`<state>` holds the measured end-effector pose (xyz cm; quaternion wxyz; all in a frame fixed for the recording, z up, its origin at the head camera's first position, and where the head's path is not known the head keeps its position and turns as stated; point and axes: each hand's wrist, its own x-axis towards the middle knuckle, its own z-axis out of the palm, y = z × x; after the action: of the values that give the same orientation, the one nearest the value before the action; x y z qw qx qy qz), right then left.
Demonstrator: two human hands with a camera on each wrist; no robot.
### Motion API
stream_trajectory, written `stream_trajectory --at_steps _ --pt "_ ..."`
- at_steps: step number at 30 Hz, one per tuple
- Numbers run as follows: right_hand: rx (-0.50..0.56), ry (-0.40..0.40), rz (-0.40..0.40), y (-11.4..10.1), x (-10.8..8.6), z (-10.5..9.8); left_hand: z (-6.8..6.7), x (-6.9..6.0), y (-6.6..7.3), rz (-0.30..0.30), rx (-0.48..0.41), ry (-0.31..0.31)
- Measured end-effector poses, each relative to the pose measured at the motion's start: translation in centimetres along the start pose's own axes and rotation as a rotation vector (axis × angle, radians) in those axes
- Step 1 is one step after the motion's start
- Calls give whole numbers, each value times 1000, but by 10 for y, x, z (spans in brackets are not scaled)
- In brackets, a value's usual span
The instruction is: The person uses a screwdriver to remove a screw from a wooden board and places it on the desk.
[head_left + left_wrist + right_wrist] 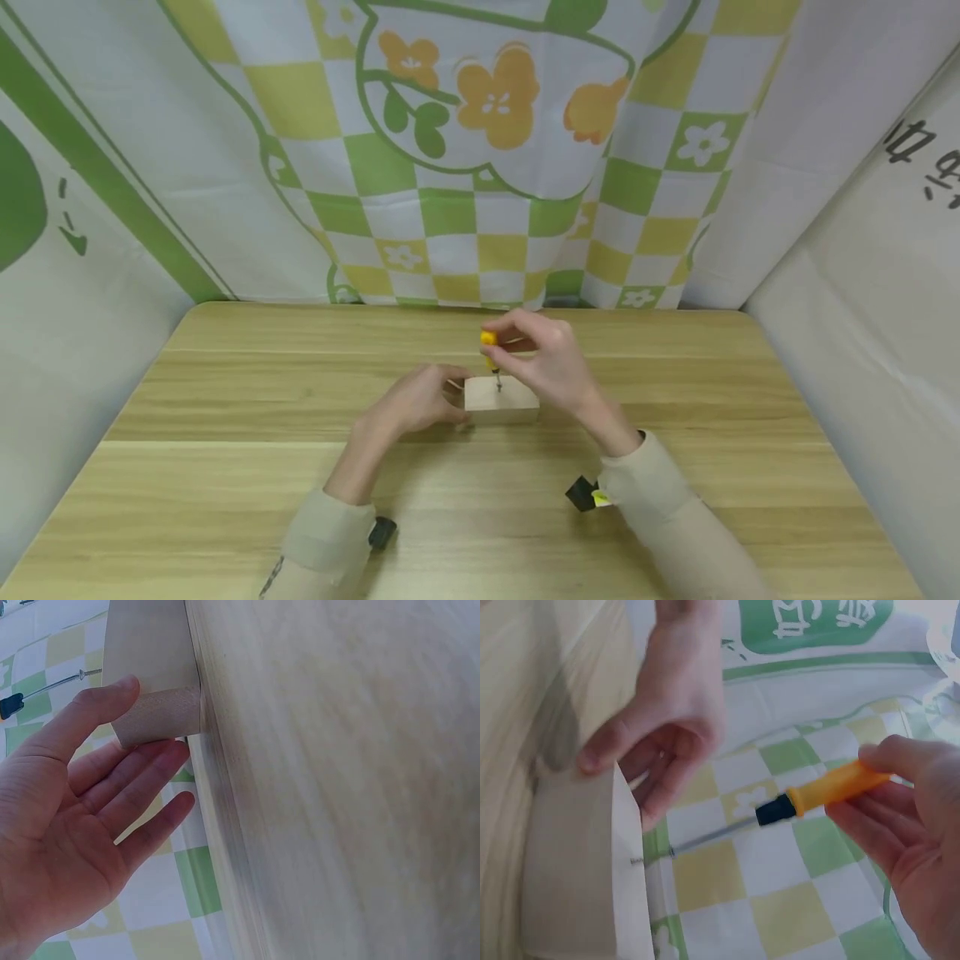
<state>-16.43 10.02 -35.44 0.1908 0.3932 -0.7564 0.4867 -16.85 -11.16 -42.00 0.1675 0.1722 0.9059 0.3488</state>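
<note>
The pale wooden block (501,402) sat near the middle of the frame, flat on the wooden table (225,492). The left hand (420,400) had it clamped at its left end, thumb on the near side and fingers on the far side. The right hand (546,354) pinched the yellow handle of a screwdriver (775,811) just above, between thumb and fingertips, the shaft reaching down to a screw (88,673) that stood out of the block's top.

The block looked stiff and fairly light — likely to twist or slide under turning force unless braced. Its long sides, close to that left end, seemed the sensible place to hold, well apart from the metal tip. The screwdriver probably handled as a light, rigid tool, its handle perhaps a little slippery — best gripped around the yellow part, in line with the screw. The screw, slim and hard, offered little to hold, and a tilted tip could slip off its head.
</note>
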Motion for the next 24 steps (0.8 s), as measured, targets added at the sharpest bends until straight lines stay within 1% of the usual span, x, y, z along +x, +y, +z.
stream_trajectory --at_steps 4,7,10,13,16,19,21,24 --pt "58 -84 42 5 5 -9 0 0 0 10 -7 6" --pt "81 -148 76 8 8 -15 0 -1 0 12 -17 1" --pt "92 -207 86 9 10 -20 0 -1 1 16 -3 1" --pt "118 -245 105 11 11 -23 -1 -1 3 8 18 -2" --pt "157 -257 146 14 11 -26 -2 -1 4 2 32 0" --pt "173 -243 202 15 10 -27 -2 0 3 -3 32 -5" --pt "131 -221 219 14 9 -26 -1 0 3 -5 28 -12" --pt "29 -186 193 11 8 -26 -1 1 4 -4 27 -24"
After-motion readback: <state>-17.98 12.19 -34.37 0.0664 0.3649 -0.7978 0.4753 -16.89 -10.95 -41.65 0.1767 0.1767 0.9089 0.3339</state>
